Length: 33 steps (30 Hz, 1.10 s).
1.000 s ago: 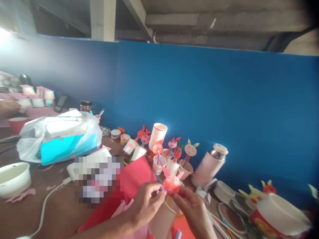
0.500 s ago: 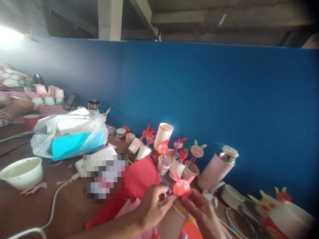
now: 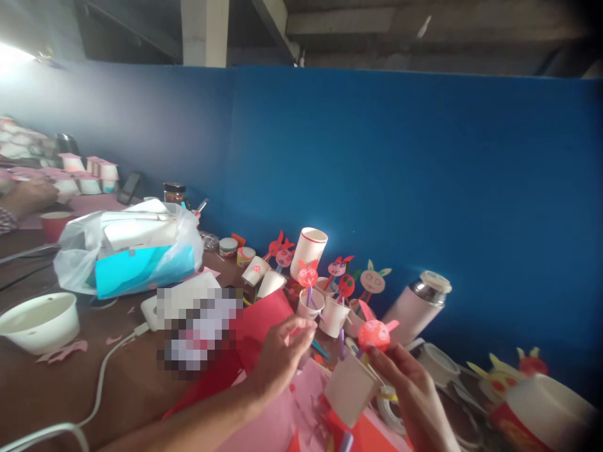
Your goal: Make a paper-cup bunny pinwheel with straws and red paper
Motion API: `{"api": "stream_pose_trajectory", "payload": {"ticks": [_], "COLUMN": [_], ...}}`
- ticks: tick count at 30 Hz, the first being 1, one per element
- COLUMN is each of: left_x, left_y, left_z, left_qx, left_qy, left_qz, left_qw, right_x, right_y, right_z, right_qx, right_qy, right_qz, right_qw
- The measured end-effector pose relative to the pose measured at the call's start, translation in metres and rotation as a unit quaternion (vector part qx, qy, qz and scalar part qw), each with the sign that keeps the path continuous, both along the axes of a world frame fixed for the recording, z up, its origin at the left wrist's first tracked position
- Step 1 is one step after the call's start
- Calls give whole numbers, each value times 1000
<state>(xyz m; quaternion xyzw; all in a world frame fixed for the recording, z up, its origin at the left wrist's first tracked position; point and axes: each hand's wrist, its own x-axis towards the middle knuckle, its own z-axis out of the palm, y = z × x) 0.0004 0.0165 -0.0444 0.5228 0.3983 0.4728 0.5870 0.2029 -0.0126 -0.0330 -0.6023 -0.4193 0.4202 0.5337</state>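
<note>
Pinched red rabbit-eared face (image 3: pixel 374 336) at view's five o'clock in right hand (image 3: pixel 409 376), above tilted cup (image 3: pixel 349 390) at seven from it. Held left hand (image 3: pixel 282 355) at nine, fingers slightly parted, apparently empty. Risked creasing face by overtight pinching, toppling cup by tugging.

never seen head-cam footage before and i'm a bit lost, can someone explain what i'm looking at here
There is no machine: these are a person's bare hands, filmed by one camera worn on the head, looking forward and down. The right hand pinches a red paper face with ears, close above a tilted white paper cup. The left hand is nearby, holding nothing that I can see. On the brown table are red paper, a plastic bag, a white bowl and a pale flask. Another person's hand shows at far left.
</note>
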Motion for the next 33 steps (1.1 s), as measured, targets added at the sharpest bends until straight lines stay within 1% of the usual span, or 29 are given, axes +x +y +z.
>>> {"api": "stream_pose_trajectory", "payload": {"ticks": [3, 6, 9, 12, 15, 22, 28, 33], "left_x": [1, 1, 2, 2, 2, 2, 2, 3], "left_y": [7, 9, 9, 8, 9, 11, 11, 12], "left_z": [-3, -5, -6, -6, -4, -2, -6, -3], "left_qx": [-29, -40, -47, -61, -72, -67, -66, -71], "left_qy": [0, 12, 21, -1, 0, 24, 22, 4], "left_qz": [28, 34, 40, 46, 47, 59, 48, 50], "left_qw": [999, 999, 998, 997, 996, 996, 996, 996], "right_x": [4, 2, 0, 1, 3, -5, -14, -18], "right_y": [5, 10, 16, 26, 39, 68, 82, 87], "right_z": [-5, -12, -18, -20, -20, -26, -26, -31], "right_qx": [10, 40, 49, 67, 79, 71, 71, 60], "right_qy": [-10, -7, 0, -17, -36, -80, -120, -177], "right_qz": [-13, -9, -2, -7, -6, 13, 17, -7], "right_qw": [1000, 999, 999, 998, 996, 994, 990, 982]}}
